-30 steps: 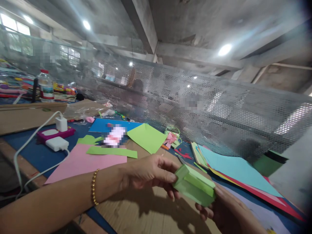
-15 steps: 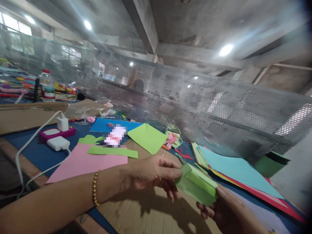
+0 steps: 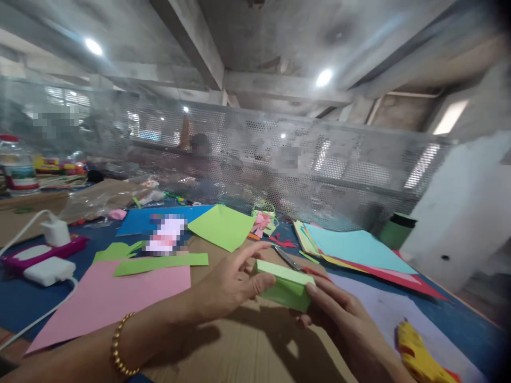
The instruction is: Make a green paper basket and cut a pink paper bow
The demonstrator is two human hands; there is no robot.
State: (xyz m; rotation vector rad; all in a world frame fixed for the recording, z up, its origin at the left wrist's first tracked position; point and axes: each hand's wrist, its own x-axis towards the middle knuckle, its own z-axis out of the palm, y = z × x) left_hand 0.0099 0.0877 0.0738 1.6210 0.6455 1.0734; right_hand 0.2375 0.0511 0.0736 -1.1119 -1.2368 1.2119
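Between my two hands is a small folded box of light green paper (image 3: 285, 287), held up over brown cardboard (image 3: 207, 340). My left hand (image 3: 239, 282), with a gold bead bracelet (image 3: 120, 346) at the wrist, grips the box's left end, thumb across its front. Its right end is pinched by my right hand (image 3: 339, 308); some of those fingers are hidden behind the paper. Just beyond the box lie scissors (image 3: 288, 259) with red handles. A green paper strip (image 3: 162, 263) rests on a pink sheet (image 3: 115, 298) to the left.
A square green sheet (image 3: 221, 226) and a phone (image 3: 165, 234) lie farther back. Stacked coloured paper (image 3: 359, 247) is at the right, with a yellow glue gun (image 3: 419, 351) nearer me. Chargers sit on a purple power strip (image 3: 80, 243). A perforated screen (image 3: 239, 159) stands behind.
The green paper, shown with a raised flap before, now has a closed box shape. Both hands have turned it upright. The view has swung right, bringing the glue gun and scissors into sight.
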